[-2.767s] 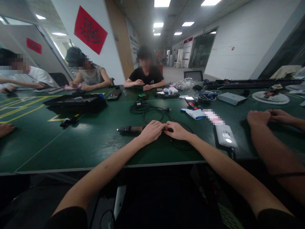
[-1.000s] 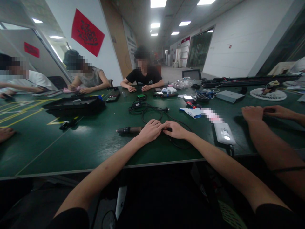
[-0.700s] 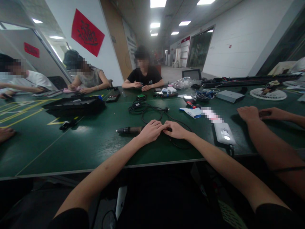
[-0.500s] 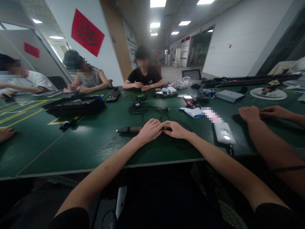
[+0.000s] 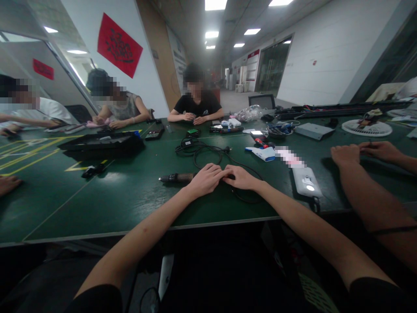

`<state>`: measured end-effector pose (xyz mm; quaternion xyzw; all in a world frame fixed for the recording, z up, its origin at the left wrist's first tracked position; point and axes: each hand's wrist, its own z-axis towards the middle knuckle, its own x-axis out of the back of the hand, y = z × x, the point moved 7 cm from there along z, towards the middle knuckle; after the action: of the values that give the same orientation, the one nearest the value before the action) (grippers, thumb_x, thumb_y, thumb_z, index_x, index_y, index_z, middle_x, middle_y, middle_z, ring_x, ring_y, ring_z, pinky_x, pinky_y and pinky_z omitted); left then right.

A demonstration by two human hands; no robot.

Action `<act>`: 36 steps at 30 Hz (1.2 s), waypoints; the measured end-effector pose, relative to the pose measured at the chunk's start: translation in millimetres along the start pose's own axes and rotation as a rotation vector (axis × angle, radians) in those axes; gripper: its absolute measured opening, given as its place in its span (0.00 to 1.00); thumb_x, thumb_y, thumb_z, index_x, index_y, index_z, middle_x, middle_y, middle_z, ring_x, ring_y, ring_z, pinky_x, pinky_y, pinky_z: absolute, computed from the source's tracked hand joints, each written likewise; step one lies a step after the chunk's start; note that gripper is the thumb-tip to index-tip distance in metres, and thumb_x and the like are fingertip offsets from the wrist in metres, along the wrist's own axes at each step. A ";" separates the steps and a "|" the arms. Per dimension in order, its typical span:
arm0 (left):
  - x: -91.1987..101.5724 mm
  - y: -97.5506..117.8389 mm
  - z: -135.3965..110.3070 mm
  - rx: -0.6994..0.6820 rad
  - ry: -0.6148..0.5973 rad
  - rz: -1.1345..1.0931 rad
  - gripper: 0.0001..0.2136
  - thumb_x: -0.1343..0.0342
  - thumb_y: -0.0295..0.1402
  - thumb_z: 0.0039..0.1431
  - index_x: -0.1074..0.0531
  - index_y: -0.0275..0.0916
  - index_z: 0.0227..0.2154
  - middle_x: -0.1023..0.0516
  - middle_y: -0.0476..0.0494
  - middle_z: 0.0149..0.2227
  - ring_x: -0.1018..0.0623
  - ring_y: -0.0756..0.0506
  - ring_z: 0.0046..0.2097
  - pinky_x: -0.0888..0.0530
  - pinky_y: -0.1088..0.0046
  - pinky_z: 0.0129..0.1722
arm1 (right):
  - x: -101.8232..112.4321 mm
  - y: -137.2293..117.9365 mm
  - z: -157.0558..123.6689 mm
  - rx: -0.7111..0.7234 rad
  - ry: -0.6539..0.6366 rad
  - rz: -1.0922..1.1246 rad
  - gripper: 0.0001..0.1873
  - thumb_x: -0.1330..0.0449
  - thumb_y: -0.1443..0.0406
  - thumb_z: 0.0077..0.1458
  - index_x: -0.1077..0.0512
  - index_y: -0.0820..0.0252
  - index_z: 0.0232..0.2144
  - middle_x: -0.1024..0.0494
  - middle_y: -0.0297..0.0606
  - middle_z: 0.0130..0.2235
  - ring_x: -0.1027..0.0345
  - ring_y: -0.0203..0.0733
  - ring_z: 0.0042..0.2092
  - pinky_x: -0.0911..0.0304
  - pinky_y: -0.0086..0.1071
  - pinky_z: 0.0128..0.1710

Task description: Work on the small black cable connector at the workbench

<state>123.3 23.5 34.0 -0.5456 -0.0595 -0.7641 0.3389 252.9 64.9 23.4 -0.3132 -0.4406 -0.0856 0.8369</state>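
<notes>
A dark electric screwdriver [image 5: 177, 178] lies on the green table, its tip pointing left. Over its body my left hand [image 5: 208, 179] is closed, hiding most of the handle. At the tool's rear end my right hand [image 5: 240, 177] is curled in a pinch, its fingertips meeting those of my left hand. What exactly the right fingertips grip is partly hidden. A black power cord [image 5: 211, 149] with a plug loops across the table just beyond both hands and passes behind the right one.
A black tray [image 5: 102, 145] stands at the left. To the right are a white power bank-like device [image 5: 306, 181], a blue-and-white packet [image 5: 262, 153] and a co-worker's hands [image 5: 347, 155]. A round white grille [image 5: 366, 128] lies farther back. Other people sit across the table.
My two hands stay almost in place, with only slight finger movement around the screwdriver's rear end. The co-worker's hands at the right have shifted slightly rightward.
</notes>
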 end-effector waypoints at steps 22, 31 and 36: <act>0.7 -1.3 -0.4 0.008 0.002 0.054 0.29 0.52 0.29 0.72 0.49 0.40 0.73 0.22 0.40 0.53 0.27 0.41 0.57 0.35 0.58 0.64 | -1.1 1.5 -0.1 -0.002 0.001 -0.045 0.03 0.37 0.66 0.63 0.23 0.60 0.37 0.23 0.39 0.41 0.30 0.41 0.40 0.34 0.35 0.44; -1.1 -2.8 -1.8 -0.007 -0.019 0.029 0.30 0.50 0.31 0.71 0.48 0.39 0.73 0.23 0.39 0.55 0.29 0.40 0.60 0.37 0.58 0.66 | 0.0 -3.5 0.4 0.013 -0.006 -0.014 0.03 0.37 0.67 0.62 0.23 0.60 0.36 0.23 0.39 0.42 0.29 0.41 0.40 0.34 0.35 0.44; -3.4 -1.2 -0.5 0.007 -0.021 0.063 0.29 0.52 0.29 0.72 0.49 0.38 0.73 0.22 0.39 0.53 0.27 0.41 0.57 0.37 0.58 0.65 | 0.2 -1.3 0.5 0.008 0.006 -0.020 0.02 0.37 0.67 0.62 0.24 0.61 0.35 0.23 0.38 0.40 0.30 0.41 0.39 0.35 0.34 0.43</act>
<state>122.8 25.8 31.1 -0.5542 -0.0484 -0.7469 0.3642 252.1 64.2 24.4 -0.3052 -0.4415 -0.0931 0.8386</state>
